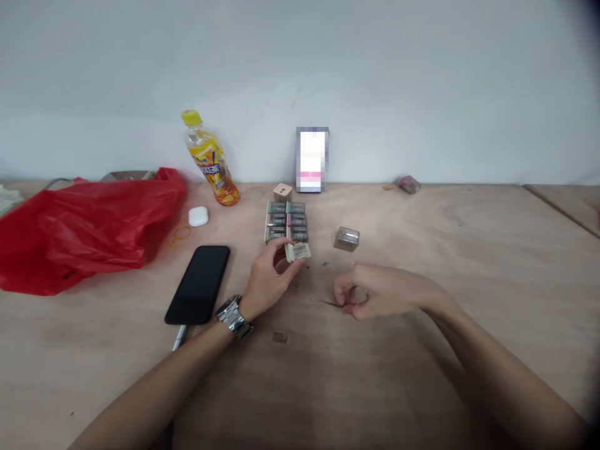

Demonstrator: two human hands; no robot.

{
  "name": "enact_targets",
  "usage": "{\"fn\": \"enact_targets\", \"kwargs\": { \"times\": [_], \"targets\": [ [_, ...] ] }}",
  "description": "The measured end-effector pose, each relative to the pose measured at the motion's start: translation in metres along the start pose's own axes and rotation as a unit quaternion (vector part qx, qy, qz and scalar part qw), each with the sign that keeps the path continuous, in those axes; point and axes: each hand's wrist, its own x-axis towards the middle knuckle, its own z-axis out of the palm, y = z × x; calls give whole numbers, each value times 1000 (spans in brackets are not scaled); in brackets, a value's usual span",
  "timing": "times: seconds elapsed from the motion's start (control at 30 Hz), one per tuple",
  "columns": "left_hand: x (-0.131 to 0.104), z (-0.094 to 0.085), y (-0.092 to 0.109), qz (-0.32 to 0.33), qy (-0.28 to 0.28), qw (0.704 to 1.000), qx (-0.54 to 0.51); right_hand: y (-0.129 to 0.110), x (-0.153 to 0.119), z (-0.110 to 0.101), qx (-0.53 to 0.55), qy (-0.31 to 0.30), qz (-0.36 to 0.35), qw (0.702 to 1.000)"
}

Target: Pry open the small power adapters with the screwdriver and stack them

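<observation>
My left hand, with a metal watch on its wrist, grips a small cream-coloured block between thumb and fingers, just in front of a cluster of small grey boxes. To the right, my right hand pinches a thin metal tool whose tip points left over the table. A translucent grey case sits behind my right hand. Tiny parts lie between the hands, and a small brown transparent piece lies nearer to me.
A black phone, white earbud case and red plastic bag are at left. Against the wall are a drink bottle, a lit phone and a small pinkish packet. A pencil sharpener-like block stands behind the boxes.
</observation>
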Motion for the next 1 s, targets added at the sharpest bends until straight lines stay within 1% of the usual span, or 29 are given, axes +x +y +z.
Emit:
{"fn": "enact_targets", "kwargs": {
  "times": [0.07, 0.13, 0.23, 0.3, 0.37, 0.43, 0.5, 0.57, 0.67, 0.73, 0.8, 0.87, 0.93, 1.0],
  "targets": [
    [0, 0, 0, 0, 3, 1000, 3, -2, -3, -5, 135, 23, -59, 989],
    [1, 0, 1, 2, 4, 1000, 3, 0, -5, -8, 239, 69, -128, 960],
    [1, 0, 2, 2, 7, 1000, -1, 7, -6, -7, 337, 130, -214, 907],
    [1, 0, 2, 2, 6, 1000, -1, 11, -5, -6, 400, 176, -236, 868],
    [1, -1, 2, 2, 6, 1000, 1, 15, -4, -5, 456, 221, -231, 830],
    [1, -1, 2, 2, 8, 1000, 4, 19, -1, -4, 486, 248, -217, 809],
    [1, -1, 2, 4, 12, 1000, 9, 22, 4, -2, 496, 257, -207, 803],
    [2, -1, 2, 8, 17, 1000, 15, 26, 13, 3, 497, 262, -198, 803],
    [2, -1, 1, 5, 20, 1000, 20, 36, 31, 15, 475, 292, -178, 811],
    [2, -1, 1, 2, 21, 1000, 23, 45, 45, 26, 439, 340, -175, 813],
    [2, -1, 0, 1, 22, 999, 28, 54, 56, 35, 425, 399, -177, 793],
    [2, 0, -1, 1, 21, 999, 31, 61, 63, 42, 415, 434, -174, 781],
    [2, 0, -1, 2, 20, 999, 33, 65, 67, 44, 412, 439, -168, 781],
    [2, 0, -2, 4, 21, 999, 34, 66, 68, 44, 414, 428, -162, 787]
  ]
}}
